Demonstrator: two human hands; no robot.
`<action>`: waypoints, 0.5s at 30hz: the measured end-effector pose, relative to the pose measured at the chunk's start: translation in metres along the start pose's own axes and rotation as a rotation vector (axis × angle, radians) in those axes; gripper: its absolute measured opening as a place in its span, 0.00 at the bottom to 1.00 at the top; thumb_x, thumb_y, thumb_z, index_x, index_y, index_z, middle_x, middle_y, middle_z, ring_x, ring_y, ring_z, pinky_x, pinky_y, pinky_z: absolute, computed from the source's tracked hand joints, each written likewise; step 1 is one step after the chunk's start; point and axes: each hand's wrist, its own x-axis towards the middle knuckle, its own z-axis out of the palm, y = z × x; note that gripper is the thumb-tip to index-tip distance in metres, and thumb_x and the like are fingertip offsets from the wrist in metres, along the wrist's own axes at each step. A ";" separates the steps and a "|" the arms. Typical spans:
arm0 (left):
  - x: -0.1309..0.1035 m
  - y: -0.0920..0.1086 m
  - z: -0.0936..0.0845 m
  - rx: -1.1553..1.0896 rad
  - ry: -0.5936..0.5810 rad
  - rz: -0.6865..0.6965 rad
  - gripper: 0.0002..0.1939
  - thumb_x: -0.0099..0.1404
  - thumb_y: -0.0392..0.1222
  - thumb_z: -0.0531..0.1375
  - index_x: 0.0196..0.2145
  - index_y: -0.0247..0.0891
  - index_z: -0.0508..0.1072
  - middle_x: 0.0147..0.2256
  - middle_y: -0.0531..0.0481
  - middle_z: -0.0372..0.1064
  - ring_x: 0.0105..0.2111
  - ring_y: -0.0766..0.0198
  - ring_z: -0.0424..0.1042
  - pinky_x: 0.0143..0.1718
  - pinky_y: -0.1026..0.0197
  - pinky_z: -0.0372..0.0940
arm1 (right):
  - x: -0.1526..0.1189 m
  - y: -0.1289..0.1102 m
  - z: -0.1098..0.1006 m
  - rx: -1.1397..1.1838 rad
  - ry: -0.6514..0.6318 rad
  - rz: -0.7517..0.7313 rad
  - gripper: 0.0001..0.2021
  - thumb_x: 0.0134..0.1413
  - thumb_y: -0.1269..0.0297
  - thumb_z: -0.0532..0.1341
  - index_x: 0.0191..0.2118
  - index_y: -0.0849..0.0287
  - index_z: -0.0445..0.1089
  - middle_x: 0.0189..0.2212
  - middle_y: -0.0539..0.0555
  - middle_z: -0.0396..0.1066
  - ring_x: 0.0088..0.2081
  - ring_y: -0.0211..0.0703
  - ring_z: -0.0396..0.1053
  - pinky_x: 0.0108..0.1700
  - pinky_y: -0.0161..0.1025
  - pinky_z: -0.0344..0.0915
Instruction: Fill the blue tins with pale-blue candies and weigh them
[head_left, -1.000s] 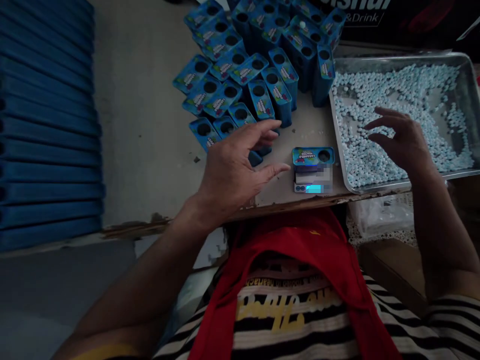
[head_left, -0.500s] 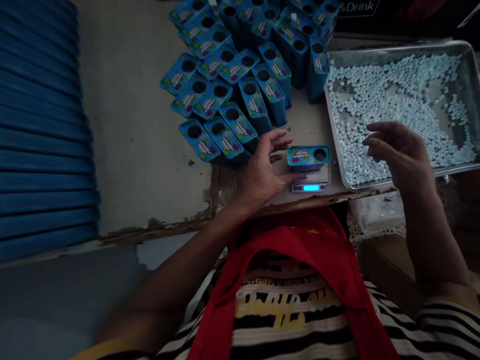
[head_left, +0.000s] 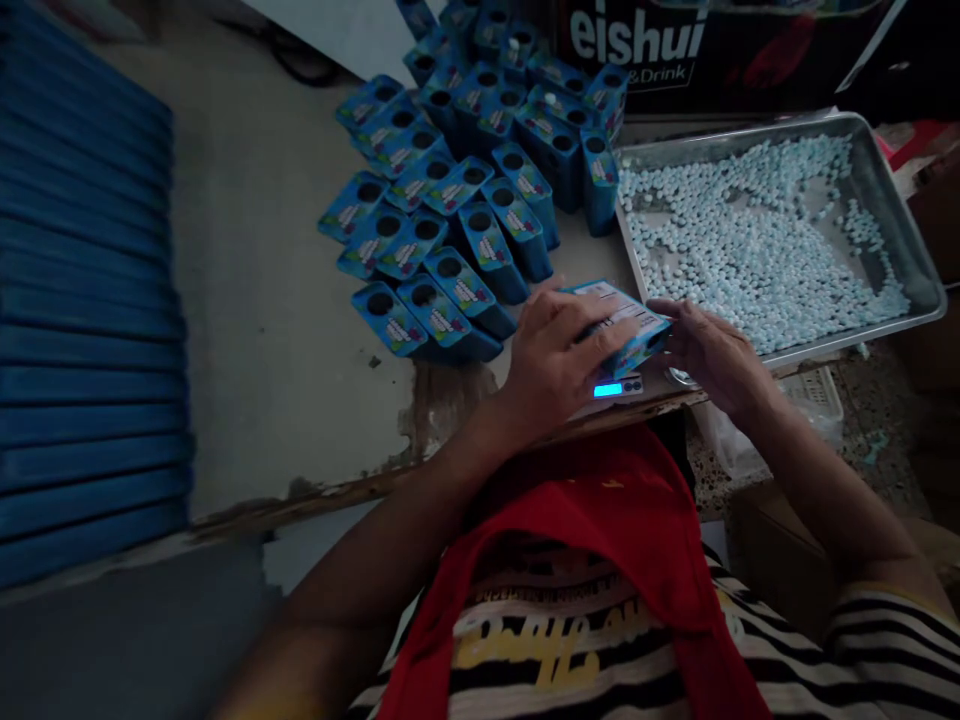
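Observation:
My left hand (head_left: 551, 350) grips a blue candy box (head_left: 634, 345) marked with printed labels, its fingers lying over the broad face. The box is tipped over above a small digital scale (head_left: 619, 388) with a lit blue display, and its holed end points to the right. My right hand (head_left: 716, 355) is at that end, fingers bent loosely with their tips at or very near the box. Whether any candy lies in the right palm is hidden. Small pale blue and white candies (head_left: 780, 250) are spread over a metal tray (head_left: 930, 290) just beyond my right hand.
Several blue boxes (head_left: 450, 280) with round holes on top stand in a cluster behind my left hand. A stack of long blue pieces (head_left: 90, 380) lines the left side. A black printed box (head_left: 720, 50) stands behind the tray. The worn table edge (head_left: 315, 495) runs in front.
My left hand has taken the candy box off the scale and tipped it to the right. My right hand has come from above the tray to the box's holed end.

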 end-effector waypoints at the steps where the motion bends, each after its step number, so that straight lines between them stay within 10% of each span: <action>1: 0.004 -0.001 0.001 0.064 0.023 0.082 0.16 0.82 0.40 0.63 0.62 0.54 0.81 0.58 0.48 0.83 0.58 0.50 0.78 0.72 0.39 0.65 | 0.002 0.004 0.004 0.072 0.013 0.028 0.21 0.71 0.41 0.70 0.52 0.55 0.81 0.46 0.57 0.86 0.47 0.48 0.85 0.55 0.47 0.85; 7: 0.004 -0.027 0.018 0.129 -0.048 -0.026 0.18 0.82 0.41 0.58 0.62 0.47 0.82 0.55 0.43 0.82 0.52 0.48 0.75 0.58 0.44 0.68 | 0.016 0.011 0.013 0.339 0.026 0.162 0.13 0.80 0.57 0.62 0.45 0.56 0.81 0.45 0.57 0.87 0.47 0.44 0.85 0.58 0.44 0.85; 15: -0.005 -0.024 0.025 0.123 0.009 -0.019 0.21 0.79 0.37 0.59 0.64 0.48 0.82 0.54 0.43 0.83 0.50 0.47 0.74 0.55 0.44 0.67 | 0.023 0.007 -0.004 0.072 -0.051 0.089 0.06 0.62 0.64 0.76 0.43 0.58 0.84 0.36 0.54 0.86 0.38 0.41 0.85 0.48 0.37 0.85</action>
